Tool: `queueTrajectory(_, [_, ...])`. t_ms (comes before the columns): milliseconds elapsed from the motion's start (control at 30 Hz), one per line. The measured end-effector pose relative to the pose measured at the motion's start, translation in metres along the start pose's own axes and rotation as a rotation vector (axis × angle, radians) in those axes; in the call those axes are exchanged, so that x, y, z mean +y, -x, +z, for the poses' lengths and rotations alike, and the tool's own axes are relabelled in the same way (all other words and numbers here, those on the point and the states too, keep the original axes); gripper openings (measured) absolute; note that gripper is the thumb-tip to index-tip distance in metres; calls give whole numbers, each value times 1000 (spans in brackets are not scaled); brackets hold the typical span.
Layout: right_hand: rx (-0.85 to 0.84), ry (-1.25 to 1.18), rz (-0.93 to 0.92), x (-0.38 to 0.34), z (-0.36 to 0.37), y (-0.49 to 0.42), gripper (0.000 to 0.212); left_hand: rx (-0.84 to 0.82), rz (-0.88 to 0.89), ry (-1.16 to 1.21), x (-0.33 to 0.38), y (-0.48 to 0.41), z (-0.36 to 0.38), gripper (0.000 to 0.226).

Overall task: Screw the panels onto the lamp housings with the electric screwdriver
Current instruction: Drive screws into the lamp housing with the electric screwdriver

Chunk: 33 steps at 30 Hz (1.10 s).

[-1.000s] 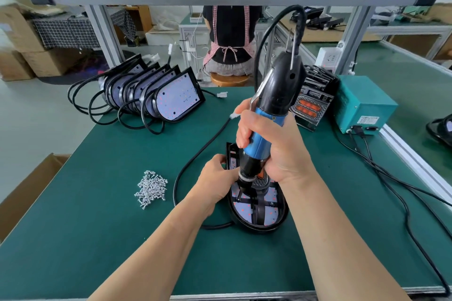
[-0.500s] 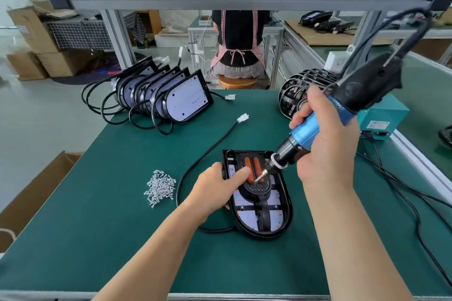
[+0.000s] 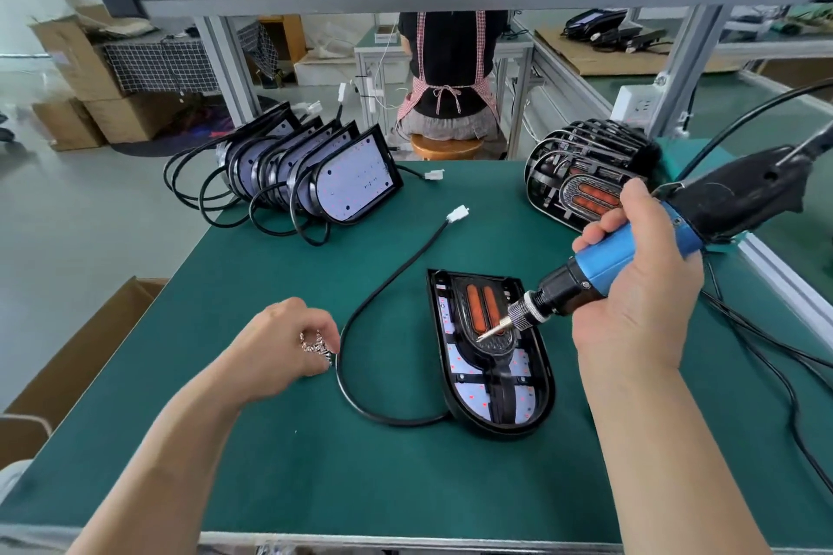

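Black D-shaped lamp housing [image 3: 500, 430] laid flat mid green mat [image 3: 315, 464]. Blue-and-black electric screwdriver [image 3: 631, 248] clamped by right hand [image 3: 640, 311] fingers, bit angled from 2 o'clock over orange-lensed panel [image 3: 478, 306]. At 9 o'clock, left hand [image 3: 275, 347] fingers curled on small silver screws [image 3: 314, 345].

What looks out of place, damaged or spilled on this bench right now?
Nothing stands out. The lamp housing lies flat on the green mat with its panel in it. The left hand pinches screws beside it, and the right hand holds the electric screwdriver, bit pointing at the panel.
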State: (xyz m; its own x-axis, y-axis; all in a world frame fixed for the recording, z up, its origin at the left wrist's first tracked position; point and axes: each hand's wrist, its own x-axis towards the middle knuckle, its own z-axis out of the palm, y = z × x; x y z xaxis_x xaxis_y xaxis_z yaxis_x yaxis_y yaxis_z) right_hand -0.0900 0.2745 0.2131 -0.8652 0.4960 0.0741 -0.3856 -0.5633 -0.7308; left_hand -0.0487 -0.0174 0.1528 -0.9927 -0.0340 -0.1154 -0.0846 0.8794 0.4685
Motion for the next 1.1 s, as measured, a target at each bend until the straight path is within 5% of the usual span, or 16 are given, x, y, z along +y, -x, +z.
queueTrajectory(600, [-6, -6, 9, -5, -1, 7, 18, 145, 32, 49, -7, 4, 12, 29])
queueTrajectory(767, [6, -28, 25, -7, 1, 8, 19, 295, 63, 288, 16, 8, 5, 20])
queueTrajectory(1100, [-8, -79, 53, -17, 10, 17, 21, 161, 97, 975, 79, 17, 11, 23])
